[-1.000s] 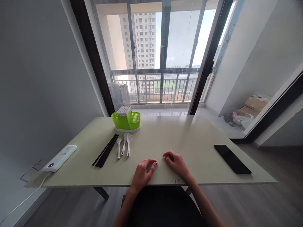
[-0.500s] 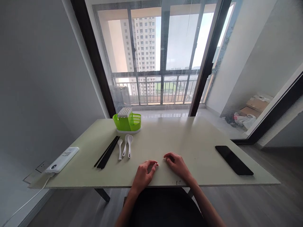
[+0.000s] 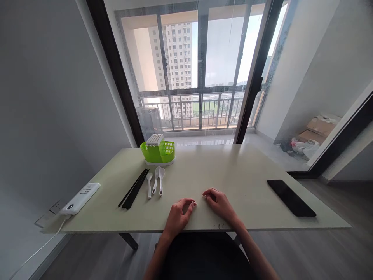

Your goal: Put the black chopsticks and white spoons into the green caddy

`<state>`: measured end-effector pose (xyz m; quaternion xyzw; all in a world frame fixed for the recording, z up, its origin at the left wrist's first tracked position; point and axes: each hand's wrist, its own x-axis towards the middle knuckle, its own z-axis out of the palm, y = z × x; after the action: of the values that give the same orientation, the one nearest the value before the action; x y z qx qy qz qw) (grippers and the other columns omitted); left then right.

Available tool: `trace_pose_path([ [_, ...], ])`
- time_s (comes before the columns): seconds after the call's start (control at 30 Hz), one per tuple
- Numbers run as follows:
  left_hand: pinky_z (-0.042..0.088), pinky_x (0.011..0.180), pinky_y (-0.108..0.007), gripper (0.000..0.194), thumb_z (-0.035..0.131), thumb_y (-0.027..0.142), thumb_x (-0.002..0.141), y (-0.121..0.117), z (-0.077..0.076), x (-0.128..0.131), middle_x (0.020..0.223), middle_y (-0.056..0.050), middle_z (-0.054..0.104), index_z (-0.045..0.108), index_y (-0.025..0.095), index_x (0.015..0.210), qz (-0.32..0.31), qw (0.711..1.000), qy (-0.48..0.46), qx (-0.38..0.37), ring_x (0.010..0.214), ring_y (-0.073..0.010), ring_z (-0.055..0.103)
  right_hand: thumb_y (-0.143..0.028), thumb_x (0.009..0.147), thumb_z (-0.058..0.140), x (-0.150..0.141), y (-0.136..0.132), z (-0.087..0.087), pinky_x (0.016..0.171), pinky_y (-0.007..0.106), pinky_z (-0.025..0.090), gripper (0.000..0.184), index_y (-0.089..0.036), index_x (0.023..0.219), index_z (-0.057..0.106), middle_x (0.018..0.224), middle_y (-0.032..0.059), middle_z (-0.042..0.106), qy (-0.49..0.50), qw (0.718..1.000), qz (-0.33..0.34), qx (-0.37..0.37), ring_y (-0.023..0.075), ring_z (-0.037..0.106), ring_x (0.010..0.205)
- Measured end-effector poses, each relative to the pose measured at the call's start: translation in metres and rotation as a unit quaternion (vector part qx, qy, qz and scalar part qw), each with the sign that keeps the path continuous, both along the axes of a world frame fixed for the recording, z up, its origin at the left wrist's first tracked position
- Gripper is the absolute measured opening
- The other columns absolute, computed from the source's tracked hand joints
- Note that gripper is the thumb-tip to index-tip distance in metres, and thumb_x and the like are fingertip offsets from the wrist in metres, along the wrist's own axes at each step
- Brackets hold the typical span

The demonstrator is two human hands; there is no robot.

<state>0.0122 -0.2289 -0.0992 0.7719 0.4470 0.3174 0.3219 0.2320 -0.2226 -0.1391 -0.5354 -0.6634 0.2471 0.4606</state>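
My left hand (image 3: pixel 178 216) rests on the table (image 3: pixel 224 163) near its front edge, fingers loosely curled around a gap beside the thumb, nothing visible in it. Just to the right, my right hand (image 3: pixel 219 203) lies relaxed with bent fingers, also apparently bare. The hands do not touch. Left of my left hand lie three white spoons, the nearest being a spoon (image 3: pixel 161 182) with dark marks on its handle. Beside them is a bundle of black chopsticks (image 3: pixel 134 190). Behind stands a green utensil caddy (image 3: pixel 158 154) with a white slotted top and a white base.
A black phone (image 3: pixel 290 197) lies at the table's right side. At the left edge is a white power bank (image 3: pixel 81 199) with a white cable (image 3: pixel 40 249). Glass doors stand beyond the table; cardboard boxes (image 3: pixel 319 128) and plastic bags are behind the glass at right.
The view shifts slightly, so the tabletop things appear a little lower and farther right. Both hands keep their pose on the table, and no object has been moved.
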Motion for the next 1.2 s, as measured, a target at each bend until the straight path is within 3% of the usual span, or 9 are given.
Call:
trace_pose_path([
  [0.17,0.055,0.077,-0.029,0.030,0.048,0.043,0.101,0.009,0.008,-0.013,0.106,-0.004,0.078,0.071,0.026,0.111,-0.003,0.999,0.018,0.049,0.097,-0.0210,0.073,-0.028,0.091,0.048,0.000,0.001,-0.002,0.069,0.031,0.049,0.026,-0.022,0.095,0.073,0.091,0.0047,0.074,-0.003,1.000,0.003,-0.002,0.0193,0.063,0.074],
  [0.3,0.053,0.094,-0.038,0.029,0.047,0.039,0.101,0.026,0.019,-0.047,0.101,-0.006,0.076,0.068,0.025,0.112,0.092,0.985,0.035,0.141,0.098,-0.0234,0.070,-0.029,0.091,0.048,0.000,0.000,-0.003,0.068,0.031,0.048,0.026,-0.023,0.094,0.073,0.092,0.0050,0.074,-0.003,1.000,0.001,-0.003,0.0195,0.063,0.073],
  [0.47,0.045,0.104,-0.045,0.028,0.048,0.039,0.099,0.045,0.016,-0.109,0.111,-0.012,0.070,0.064,0.020,0.111,0.276,0.913,0.117,0.278,0.109,-0.0288,0.062,-0.028,0.091,0.047,0.000,-0.002,-0.002,0.068,0.031,0.047,0.025,-0.023,0.093,0.072,0.095,0.0052,0.074,-0.003,1.000,0.004,-0.001,0.0194,0.063,0.074],
  [0.57,0.035,0.112,-0.052,0.036,0.048,0.038,0.098,0.053,0.009,-0.143,0.127,-0.019,0.061,0.059,0.015,0.121,0.342,0.861,0.206,0.314,0.125,-0.0340,0.052,-0.028,0.091,0.048,0.000,-0.003,-0.002,0.068,0.030,0.047,0.025,-0.023,0.092,0.072,0.096,0.0051,0.074,-0.004,1.000,0.003,0.000,0.0191,0.062,0.074],
  [0.7,0.035,0.110,-0.055,0.054,0.049,0.044,0.095,0.060,-0.001,-0.173,0.137,-0.028,0.052,0.050,0.006,0.134,0.388,0.829,0.275,0.295,0.134,-0.0411,0.043,-0.028,0.091,0.048,0.001,-0.002,-0.002,0.067,0.030,0.046,0.025,-0.023,0.093,0.072,0.097,0.0053,0.074,-0.007,1.000,0.004,-0.001,0.0188,0.062,0.073],
  [0.87,0.041,0.105,-0.051,0.064,0.046,0.048,0.094,0.070,-0.006,-0.183,0.129,-0.029,0.059,0.045,0.001,0.138,0.416,0.816,0.318,0.246,0.122,-0.0400,0.055,-0.028,0.091,0.049,0.002,-0.002,-0.002,0.069,0.031,0.049,0.024,-0.023,0.093,0.072,0.098,0.0054,0.075,-0.008,1.000,0.005,-0.002,0.0194,0.064,0.076],
  [1.03,0.047,0.093,-0.047,0.059,0.045,0.044,0.094,0.075,-0.005,-0.181,0.123,-0.024,0.065,0.046,0.003,0.137,0.419,0.818,0.330,0.213,0.113,-0.0384,0.060,-0.026,0.092,0.048,0.002,-0.004,-0.001,0.075,0.031,0.049,0.024,-0.023,0.093,0.072,0.099,0.0048,0.074,-0.006,1.000,0.006,0.000,0.0201,0.066,0.082],
  [1.2,0.048,0.093,-0.044,0.046,0.047,0.040,0.093,0.077,0.008,-0.186,0.116,-0.021,0.068,0.059,0.008,0.123,0.398,0.821,0.383,0.144,0.113,-0.0353,0.061,-0.025,0.092,0.048,0.002,-0.006,0.001,0.074,0.031,0.049,0.024,-0.023,0.093,0.072,0.098,0.0047,0.074,-0.006,1.000,0.008,-0.002,0.0198,0.065,0.080],
])
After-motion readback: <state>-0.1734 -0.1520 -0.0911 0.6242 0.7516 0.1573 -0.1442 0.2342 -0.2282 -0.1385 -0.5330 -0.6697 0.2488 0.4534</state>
